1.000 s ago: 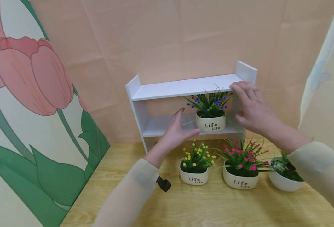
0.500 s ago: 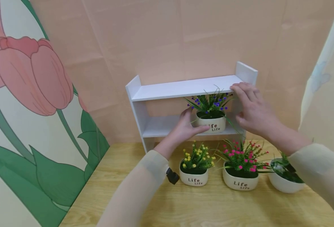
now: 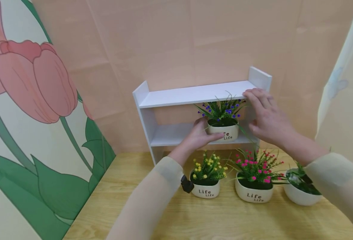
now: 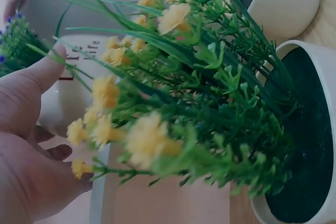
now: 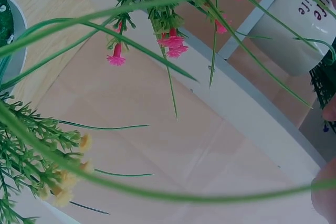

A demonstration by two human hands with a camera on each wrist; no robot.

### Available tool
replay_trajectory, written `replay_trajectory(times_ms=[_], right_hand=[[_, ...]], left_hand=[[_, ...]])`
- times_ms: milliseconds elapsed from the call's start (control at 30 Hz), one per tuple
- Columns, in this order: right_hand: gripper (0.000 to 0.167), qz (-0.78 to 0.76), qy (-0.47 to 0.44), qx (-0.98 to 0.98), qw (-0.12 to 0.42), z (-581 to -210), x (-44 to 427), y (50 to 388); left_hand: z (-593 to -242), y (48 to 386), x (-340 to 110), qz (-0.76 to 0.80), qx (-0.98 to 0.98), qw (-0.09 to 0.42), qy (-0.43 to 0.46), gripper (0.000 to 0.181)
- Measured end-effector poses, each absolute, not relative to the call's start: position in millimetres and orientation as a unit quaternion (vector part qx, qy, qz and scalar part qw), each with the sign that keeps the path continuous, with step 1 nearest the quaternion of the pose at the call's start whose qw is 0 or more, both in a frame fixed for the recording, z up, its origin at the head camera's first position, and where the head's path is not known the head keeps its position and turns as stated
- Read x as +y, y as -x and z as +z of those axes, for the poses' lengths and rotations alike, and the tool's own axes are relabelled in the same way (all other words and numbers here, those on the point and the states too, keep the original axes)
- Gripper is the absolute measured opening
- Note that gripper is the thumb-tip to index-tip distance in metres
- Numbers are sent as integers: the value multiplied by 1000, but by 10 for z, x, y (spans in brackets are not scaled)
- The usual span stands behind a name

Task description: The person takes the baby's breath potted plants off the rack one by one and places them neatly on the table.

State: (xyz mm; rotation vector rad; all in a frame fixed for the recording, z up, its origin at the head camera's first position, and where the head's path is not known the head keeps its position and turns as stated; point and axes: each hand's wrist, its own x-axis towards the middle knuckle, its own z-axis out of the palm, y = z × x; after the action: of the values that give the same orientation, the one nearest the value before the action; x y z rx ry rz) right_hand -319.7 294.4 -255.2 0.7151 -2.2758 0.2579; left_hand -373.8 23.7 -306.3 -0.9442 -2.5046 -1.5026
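Observation:
In the head view, a white pot lettered "Life" with blue-purple flowers (image 3: 231, 128) stands on the lower board of a white two-tier shelf (image 3: 194, 93), towards its right end. My left hand (image 3: 195, 136) holds this pot by its left side, thumb across the front and fingers round behind. The left wrist view shows the thumb (image 4: 50, 69) against the lettering; the fingers behind are partly hidden. My right hand (image 3: 269, 115) rests at the shelf's right end, fingertips on the upper board's front edge and thumb lower down. Only bits of that hand show in the right wrist view.
In front of the shelf, on the wooden table (image 3: 194, 220), stand a yellow-flowered pot (image 3: 205, 190), a pink-flowered pot (image 3: 254, 193) and a white round pot with green leaves (image 3: 302, 193). My left forearm passes close beside the yellow one. A tulip-printed panel (image 3: 38, 80) stands at left.
My left hand has moved right from beside the pot with blue flowers and now holds its left side. The right hand stays at the shelf's right end.

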Motion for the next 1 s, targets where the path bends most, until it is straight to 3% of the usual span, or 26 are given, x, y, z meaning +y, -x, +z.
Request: replay_trajectory(times_ms=[133, 433, 1000], right_hand=[[103, 102, -284, -879, 369, -2552, 2945, 3205], [102, 102, -284, -878, 371, -2540, 2926, 3201], [101, 105, -278, -882, 365, -2535, 2923, 3177]], left_hand=[[-3073, 3760, 268, -504, -799, 39, 327, 63], [-3090, 3776, 298, -509, -804, 36, 304, 80], [-3082, 3766, 320, -491, -818, 60, 292, 77]])
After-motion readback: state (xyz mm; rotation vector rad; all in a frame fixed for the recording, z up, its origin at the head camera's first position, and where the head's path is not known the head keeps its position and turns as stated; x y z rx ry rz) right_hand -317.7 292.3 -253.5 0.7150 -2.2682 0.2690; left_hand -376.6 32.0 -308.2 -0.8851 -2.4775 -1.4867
